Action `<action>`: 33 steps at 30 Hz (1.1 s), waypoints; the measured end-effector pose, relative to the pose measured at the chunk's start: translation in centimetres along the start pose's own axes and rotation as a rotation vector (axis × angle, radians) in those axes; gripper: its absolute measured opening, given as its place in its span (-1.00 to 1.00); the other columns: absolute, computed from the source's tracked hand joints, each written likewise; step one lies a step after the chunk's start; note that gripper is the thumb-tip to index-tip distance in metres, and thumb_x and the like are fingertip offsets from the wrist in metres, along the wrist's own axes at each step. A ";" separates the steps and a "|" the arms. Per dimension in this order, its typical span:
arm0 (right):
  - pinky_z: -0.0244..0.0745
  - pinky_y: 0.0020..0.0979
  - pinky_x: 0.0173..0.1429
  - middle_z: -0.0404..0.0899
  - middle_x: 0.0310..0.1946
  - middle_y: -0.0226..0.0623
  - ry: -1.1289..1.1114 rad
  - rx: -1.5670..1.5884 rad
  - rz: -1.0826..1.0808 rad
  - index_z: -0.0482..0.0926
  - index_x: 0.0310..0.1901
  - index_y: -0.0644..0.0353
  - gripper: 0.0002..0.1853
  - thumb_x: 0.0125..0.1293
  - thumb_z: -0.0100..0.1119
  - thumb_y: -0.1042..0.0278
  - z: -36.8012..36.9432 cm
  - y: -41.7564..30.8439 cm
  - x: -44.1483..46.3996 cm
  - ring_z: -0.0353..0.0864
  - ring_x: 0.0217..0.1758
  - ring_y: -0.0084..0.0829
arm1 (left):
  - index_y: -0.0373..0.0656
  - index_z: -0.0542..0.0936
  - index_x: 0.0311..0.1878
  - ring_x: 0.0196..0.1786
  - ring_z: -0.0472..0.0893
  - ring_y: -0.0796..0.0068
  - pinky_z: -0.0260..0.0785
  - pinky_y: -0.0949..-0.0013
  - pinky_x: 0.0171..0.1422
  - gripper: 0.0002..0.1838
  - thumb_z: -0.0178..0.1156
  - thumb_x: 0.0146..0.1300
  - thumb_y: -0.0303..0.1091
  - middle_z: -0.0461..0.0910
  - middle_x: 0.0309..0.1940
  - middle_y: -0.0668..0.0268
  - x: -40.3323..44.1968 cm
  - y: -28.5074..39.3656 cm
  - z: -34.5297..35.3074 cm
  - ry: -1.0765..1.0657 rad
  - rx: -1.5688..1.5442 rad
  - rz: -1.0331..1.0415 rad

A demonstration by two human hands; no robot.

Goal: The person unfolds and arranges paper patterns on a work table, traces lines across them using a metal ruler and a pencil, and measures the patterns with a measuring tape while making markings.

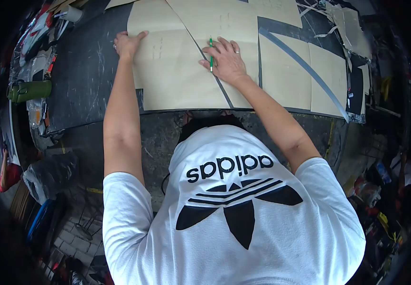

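Pale brown paper pieces (167, 85) lie flat on the dark work table (84, 71), with narrow dark gaps between some of them. My left hand (127, 43) rests at the left edge of one sheet, thumb and fingers spread apart. My right hand (226, 61) lies over the middle sheets beside a slanting dark gap, with a green pencil (211, 54) between its fingers. A long grey strip (303, 71), seemingly a ruler, lies slantwise across the sheets on the right.
A green cylinder (31, 91) and a pale cup (71, 14) stand at the table's left side. Paper scraps (350, 28) are piled at the far right. A person in red (11, 175) is at the far left, beyond a plastic-wrapped bundle (51, 175).
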State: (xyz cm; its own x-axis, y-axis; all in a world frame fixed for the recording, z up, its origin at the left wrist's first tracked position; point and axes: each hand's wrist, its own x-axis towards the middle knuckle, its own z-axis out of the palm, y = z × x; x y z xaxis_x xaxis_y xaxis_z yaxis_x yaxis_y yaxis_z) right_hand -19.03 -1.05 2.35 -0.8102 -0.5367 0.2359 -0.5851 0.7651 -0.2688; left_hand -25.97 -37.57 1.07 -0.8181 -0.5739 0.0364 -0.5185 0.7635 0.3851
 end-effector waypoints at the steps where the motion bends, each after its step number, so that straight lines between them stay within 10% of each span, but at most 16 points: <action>1: 0.01 0.06 0.59 0.49 0.36 -0.29 -0.008 0.000 0.006 0.60 0.21 -0.16 -0.48 0.41 0.16 -0.30 0.0 0.0 0.0 0.26 0.56 -0.11 | -0.23 0.55 0.34 0.27 0.58 0.00 0.42 0.12 0.40 0.02 0.56 -0.07 0.33 0.61 0.16 -0.06 0.3 -0.3 0.2 0.017 -0.096 -0.008; 11: -0.04 0.07 0.63 0.49 0.37 -0.31 0.006 -0.001 0.005 0.59 0.22 -0.19 -0.47 0.39 0.17 -0.32 0.3 0.2 -0.1 0.24 0.58 -0.13 | -0.21 0.68 0.18 -0.04 0.69 0.34 0.50 0.29 0.17 -0.32 0.54 0.12 0.07 0.73 -0.15 0.29 1.0 -3.1 1.0 0.060 -0.320 0.012; 33: -0.06 0.08 0.61 0.51 0.34 -0.30 -0.014 0.033 0.014 0.59 0.23 -0.22 -0.53 0.42 0.15 -0.24 0.2 0.2 0.1 0.23 0.57 -0.12 | -0.05 0.69 0.22 0.07 0.67 0.21 0.45 0.19 0.29 -0.40 0.50 0.16 0.03 0.72 -0.03 0.21 0.6 -1.9 2.1 0.124 -0.192 0.009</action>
State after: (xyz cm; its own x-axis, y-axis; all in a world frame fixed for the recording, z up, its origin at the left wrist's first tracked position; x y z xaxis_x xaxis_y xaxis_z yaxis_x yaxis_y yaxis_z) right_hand -19.24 -0.98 2.12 -0.8186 -0.5308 0.2193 -0.5743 0.7607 -0.3025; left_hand -25.96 -38.70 -1.54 -0.7797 -0.6081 0.1493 -0.4443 0.7054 0.5523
